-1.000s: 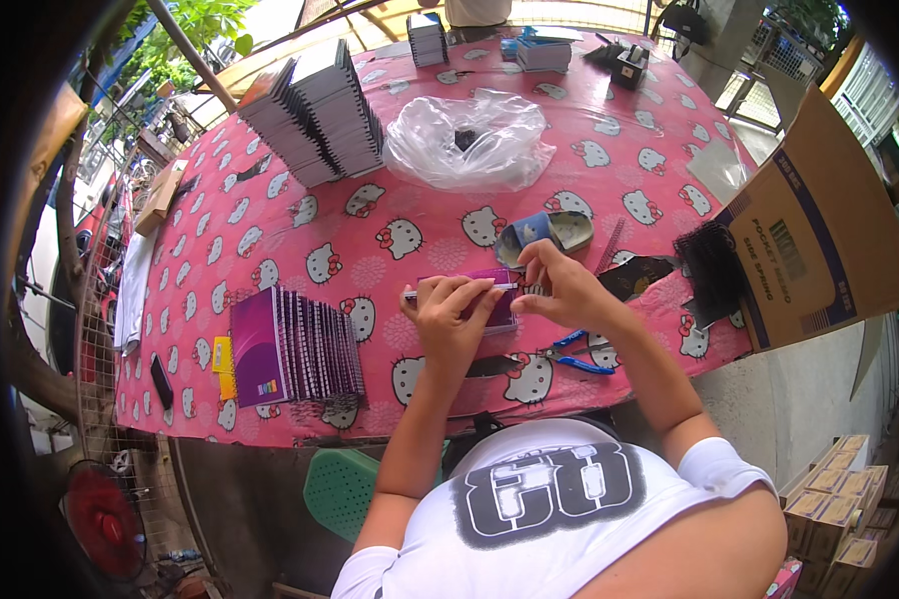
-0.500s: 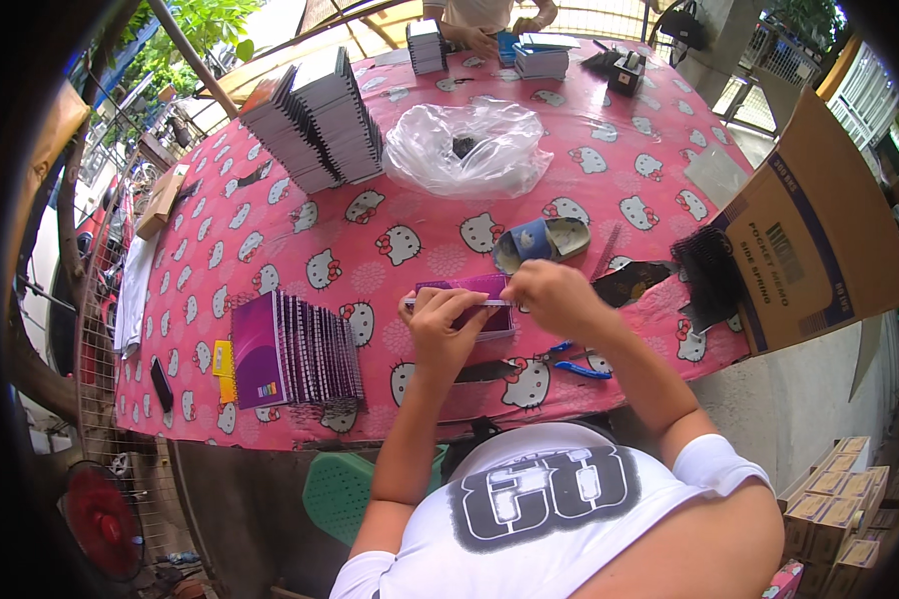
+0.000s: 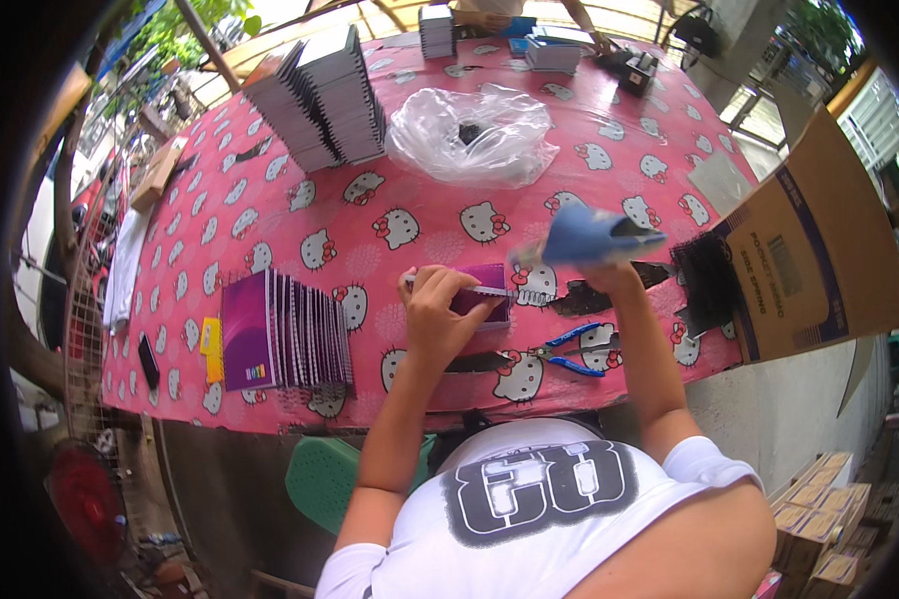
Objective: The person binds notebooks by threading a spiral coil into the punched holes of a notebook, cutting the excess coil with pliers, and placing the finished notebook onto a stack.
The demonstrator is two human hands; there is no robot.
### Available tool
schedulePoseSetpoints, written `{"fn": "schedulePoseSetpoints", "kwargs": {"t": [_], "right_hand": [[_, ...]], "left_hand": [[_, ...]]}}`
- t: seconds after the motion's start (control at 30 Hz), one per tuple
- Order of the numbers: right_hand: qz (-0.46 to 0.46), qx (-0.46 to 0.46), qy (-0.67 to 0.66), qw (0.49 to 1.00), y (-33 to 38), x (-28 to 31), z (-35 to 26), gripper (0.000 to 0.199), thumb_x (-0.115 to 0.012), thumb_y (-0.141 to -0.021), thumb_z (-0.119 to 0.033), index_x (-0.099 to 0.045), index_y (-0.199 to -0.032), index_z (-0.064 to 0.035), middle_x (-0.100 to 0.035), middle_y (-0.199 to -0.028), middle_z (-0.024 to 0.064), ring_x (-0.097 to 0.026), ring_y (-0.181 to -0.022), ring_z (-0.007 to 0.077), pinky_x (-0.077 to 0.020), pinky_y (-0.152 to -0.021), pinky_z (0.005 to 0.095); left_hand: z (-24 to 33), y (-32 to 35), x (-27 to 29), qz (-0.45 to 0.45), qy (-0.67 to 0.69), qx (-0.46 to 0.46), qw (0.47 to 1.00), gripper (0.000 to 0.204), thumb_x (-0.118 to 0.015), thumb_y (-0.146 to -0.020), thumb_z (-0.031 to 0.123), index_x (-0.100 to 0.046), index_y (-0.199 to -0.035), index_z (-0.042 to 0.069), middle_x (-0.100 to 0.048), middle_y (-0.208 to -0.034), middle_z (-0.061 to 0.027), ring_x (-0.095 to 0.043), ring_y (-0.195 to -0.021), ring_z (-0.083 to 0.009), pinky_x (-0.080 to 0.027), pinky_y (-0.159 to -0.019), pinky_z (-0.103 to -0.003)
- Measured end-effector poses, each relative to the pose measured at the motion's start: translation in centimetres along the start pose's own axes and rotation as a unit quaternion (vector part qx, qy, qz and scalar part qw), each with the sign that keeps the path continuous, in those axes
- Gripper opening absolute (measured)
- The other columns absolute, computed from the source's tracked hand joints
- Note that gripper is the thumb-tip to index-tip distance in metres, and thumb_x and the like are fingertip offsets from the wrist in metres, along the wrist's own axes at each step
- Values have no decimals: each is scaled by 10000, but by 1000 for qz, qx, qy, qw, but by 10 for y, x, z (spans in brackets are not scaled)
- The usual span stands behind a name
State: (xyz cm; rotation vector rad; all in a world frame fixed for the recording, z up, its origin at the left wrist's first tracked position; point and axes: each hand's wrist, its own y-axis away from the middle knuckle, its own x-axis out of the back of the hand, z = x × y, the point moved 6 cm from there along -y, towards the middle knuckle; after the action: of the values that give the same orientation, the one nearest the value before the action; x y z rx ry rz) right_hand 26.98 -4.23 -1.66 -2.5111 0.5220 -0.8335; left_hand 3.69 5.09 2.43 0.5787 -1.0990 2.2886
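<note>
My left hand [image 3: 434, 307] grips a small purple notebook [image 3: 487, 278] at the table's front middle, fingers over its top edge and thumb on the near side. A short piece of wire coil [image 3: 536, 298] sticks out at the notebook's right end. In my right hand [image 3: 609, 276] is a blue slide sandal [image 3: 591, 238], raised over the table and smeared by motion; it partly covers the fingers. Blue-handled pliers [image 3: 575, 361] lie spread on the cloth, nearer me than the notebook.
Purple spiral notebooks [image 3: 280, 329] stand in a row at left, beside a yellow item [image 3: 211, 349] and a phone [image 3: 149, 360]. Tall notebook stacks [image 3: 338, 100] and a plastic bag [image 3: 469, 140] stand farther back. Black coils [image 3: 707, 278] spill from a cardboard box [image 3: 809, 240]. A person's hand [image 3: 599, 40] shows across the table.
My right hand has left the notebook's right end and picked up the blue sandal from the table, lifting it to the right. My left hand stays on the notebook.
</note>
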Motion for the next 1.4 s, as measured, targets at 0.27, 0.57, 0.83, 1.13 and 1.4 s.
{"fn": "schedulePoseSetpoints", "kwargs": {"t": [0.27, 0.57, 0.83, 1.13, 1.4], "right_hand": [[-65, -133, 50, 988, -20, -5, -24, 425, -740, -658, -40, -580, -1051, -35, -659, -862, 24, -647, -794, 242, -507, -702, 356], [-64, -229, -257, 937, -34, -26, -35, 382, -668, -641, 7, -612, -1017, -26, -654, -875, 1, -587, -787, 88, -489, -666, 262], [-109, -181, -234, 949, -58, -45, -52, 338, -664, -648, 4, -599, -977, -38, -596, -781, 32, -547, -713, 97, -460, -622, 273], [-132, -153, 135, 970, -73, -62, -42, 382, -719, -653, -24, -603, -1018, -18, -656, -864, 105, -575, -792, 114, -475, -738, 294], [-54, -120, 326, 936, -76, -51, -43, 357, -670, -716, -89, -562, -1056, -61, -650, -991, 131, -620, -975, 364, -506, -776, 455]], "left_hand": [[9, -7, 5, -6, 1, 3, 1000, 298, -848, -639, 227, -685, -847, 90, -659, -858, -27, -602, -883, -218, -387, -865, -371], [-23, -1, 23, 49, 149, 132, 979, 404, -822, -688, 73, -634, -1042, 25, -641, -1022, -71, -615, -994, -204, -512, -837, -324], [-76, 28, 10, 79, 414, 237, 875, 373, -724, -787, -44, -622, -1140, 19, -679, -998, -56, -649, -851, -118, -532, -745, -238], [-91, 31, 5, 79, 501, 222, 833, 381, -669, -801, -110, -652, -1162, 12, -695, -1027, -96, -648, -881, -116, -543, -784, -245], [-92, 33, 8, 87, 491, 201, 843, 321, -674, -803, -105, -673, -1108, -3, -699, -985, -80, -647, -845, -111, -550, -767, -250]]}}
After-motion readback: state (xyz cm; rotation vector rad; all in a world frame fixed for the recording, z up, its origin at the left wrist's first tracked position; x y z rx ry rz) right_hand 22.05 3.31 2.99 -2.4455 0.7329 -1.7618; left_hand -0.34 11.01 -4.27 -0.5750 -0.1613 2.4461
